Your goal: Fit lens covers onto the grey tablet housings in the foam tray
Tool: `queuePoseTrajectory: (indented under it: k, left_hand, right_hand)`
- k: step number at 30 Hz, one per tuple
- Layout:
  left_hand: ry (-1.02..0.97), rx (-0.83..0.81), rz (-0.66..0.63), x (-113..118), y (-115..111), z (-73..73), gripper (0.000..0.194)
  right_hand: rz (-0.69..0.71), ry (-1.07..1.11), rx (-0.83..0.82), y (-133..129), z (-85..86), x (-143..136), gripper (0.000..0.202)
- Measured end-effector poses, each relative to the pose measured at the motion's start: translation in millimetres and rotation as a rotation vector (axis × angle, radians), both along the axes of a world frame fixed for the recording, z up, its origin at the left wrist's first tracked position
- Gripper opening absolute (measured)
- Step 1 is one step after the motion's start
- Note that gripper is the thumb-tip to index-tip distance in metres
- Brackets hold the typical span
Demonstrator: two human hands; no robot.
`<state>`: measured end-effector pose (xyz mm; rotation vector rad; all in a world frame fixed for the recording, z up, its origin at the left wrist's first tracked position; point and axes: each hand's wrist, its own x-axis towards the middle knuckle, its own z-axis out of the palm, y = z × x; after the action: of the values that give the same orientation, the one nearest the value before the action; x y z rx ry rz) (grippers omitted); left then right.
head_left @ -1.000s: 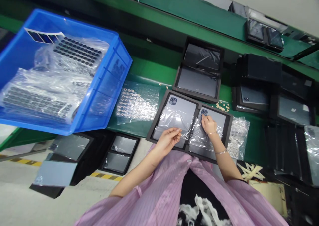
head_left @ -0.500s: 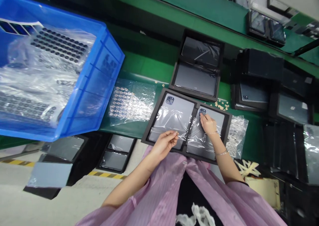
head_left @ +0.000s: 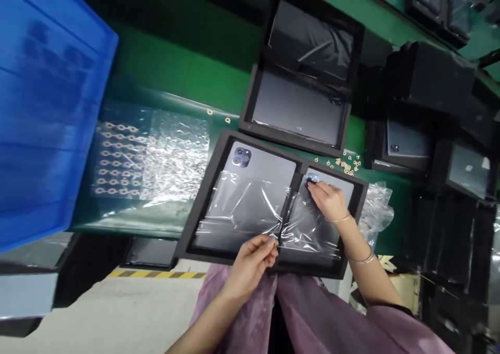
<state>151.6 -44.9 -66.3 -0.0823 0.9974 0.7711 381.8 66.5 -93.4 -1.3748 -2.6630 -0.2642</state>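
Tablet (head_left: 304, 224), right slot of the black tray (head_left: 205, 192): I have the right hand (head_left: 331, 200) at its lens patch (head_left: 313, 177); pinch or press, can't tell. Left hand (head_left: 252, 260), thumb and finger pressed together, has shifted to the divider (head_left: 297, 181). Right hasn't left the patch, so I'd judge that spot unfinished. Beyond: loose rings (head_left: 346, 164), desk (head_left: 396, 234).
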Motion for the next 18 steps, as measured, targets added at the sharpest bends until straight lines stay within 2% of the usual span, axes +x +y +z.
queuePoseTrajectory:
  k: [6, 13, 15, 18]
  left_hand:
    - [0.076, 0.02, -0.024, 12, -4, -8.9, 0.033]
    - [0.18, 0.063, -0.073, 14, -14, -19.5, 0.03]
    - [0.195, 0.061, -0.084, 14, -15, -20.5, 0.03]
    - [0.202, 0.044, -0.09, 16, -14, -20.2, 0.03]
  right_hand:
    - [0.098, 0.018, 0.063, 7, 6.5, -5, 0.019]
    - [-0.03, 0.382, -0.222, 3, 4.2, 0, 0.016]
    - [-0.016, 0.36, -0.188, 0, 1.5, 0, 0.014]
    - [0.018, 0.247, -0.032, -3, -3.3, -1, 0.015]
